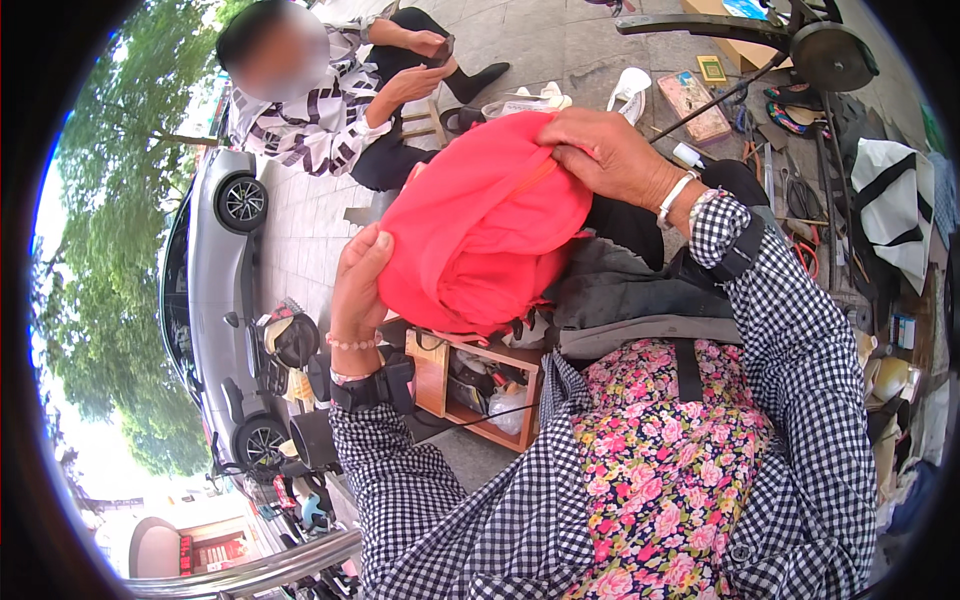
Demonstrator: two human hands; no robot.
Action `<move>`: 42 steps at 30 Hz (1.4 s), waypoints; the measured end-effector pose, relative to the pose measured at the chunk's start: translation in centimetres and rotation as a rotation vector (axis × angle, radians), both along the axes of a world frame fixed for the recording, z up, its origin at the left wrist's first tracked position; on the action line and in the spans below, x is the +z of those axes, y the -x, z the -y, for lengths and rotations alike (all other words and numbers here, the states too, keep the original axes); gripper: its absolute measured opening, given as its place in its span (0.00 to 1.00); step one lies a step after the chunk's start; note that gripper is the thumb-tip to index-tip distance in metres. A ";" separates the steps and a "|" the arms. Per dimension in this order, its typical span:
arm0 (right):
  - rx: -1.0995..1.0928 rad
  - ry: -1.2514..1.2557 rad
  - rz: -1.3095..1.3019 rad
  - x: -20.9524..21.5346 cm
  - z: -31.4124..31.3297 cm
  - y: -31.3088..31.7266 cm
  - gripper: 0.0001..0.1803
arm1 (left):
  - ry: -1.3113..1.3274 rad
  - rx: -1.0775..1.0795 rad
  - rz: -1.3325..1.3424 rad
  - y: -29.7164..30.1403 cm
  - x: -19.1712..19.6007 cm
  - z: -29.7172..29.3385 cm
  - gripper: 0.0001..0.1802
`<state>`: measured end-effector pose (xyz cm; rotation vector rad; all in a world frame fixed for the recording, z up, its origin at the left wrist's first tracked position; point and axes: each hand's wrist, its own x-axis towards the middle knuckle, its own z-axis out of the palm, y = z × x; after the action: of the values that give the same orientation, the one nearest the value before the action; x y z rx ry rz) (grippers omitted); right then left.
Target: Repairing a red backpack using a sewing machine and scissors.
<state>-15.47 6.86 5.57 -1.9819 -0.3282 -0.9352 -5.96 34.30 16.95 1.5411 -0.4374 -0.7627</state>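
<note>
A soft red fabric bag point(490, 220) is stretched between my two hands above my lap. Its cloth hangs in folds, and a seam or zip line runs near its upper right. My left hand point(360, 285) pinches the left edge, thumb on top. At the top right edge, my right hand point(620, 155) is closed on the cloth with bent fingers. Loose threads or a thin strap show at its lower edge. Beneath it a dark grey apron point(640, 295) covers my knees. What lies behind the bag is hidden.
A wooden box point(480, 385) with odds and ends stands below my left hand. Across from me sits a person point(310, 110) holding a phone. Scissors point(800, 190) and other tools lie at right, near a metal machine point(830, 55). A silver car point(225, 300) is parked at left.
</note>
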 end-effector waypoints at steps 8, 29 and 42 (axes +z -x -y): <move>-0.063 -0.088 -0.054 0.4 -1.2 1.0 0.07 | -0.485 -0.171 0.622 0.8 0.9 3.2 0.23; -0.231 -0.172 -0.087 0.0 -0.6 5.4 0.08 | -0.056 -0.019 -0.137 3.8 -1.8 7.9 0.14; 0.406 -1.499 -0.702 1.7 -5.6 6.2 0.08 | -0.207 -0.087 0.129 5.6 -2.0 7.9 0.13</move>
<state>-21.67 12.47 7.30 -0.6644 0.3227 -0.0173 -11.53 26.42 14.97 1.7810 -0.5367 -0.7980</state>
